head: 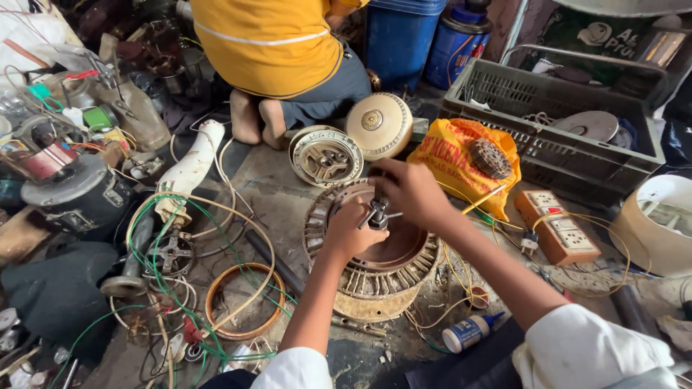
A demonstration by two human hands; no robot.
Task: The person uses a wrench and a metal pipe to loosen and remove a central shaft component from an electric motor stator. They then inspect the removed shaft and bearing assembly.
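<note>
A round slotted fan motor core [375, 277] lies on the floor in the middle, rusty and ribbed around its rim. A small metal puller tool [378, 215] stands upright over its centre. My left hand [351, 232] grips the tool's lower part from the left. My right hand [409, 191] closes over the tool's top from the right. Both forearms come up from the bottom edge in white sleeves.
A motor cover [325, 155] and a cream round cap [379, 125] lie behind the core. An orange bag [450, 162], a switch box [561, 229], a grey crate [555, 115], a copper wire ring [241, 299], a glue bottle [468, 332]. A crouching person in yellow [277, 50] sits behind.
</note>
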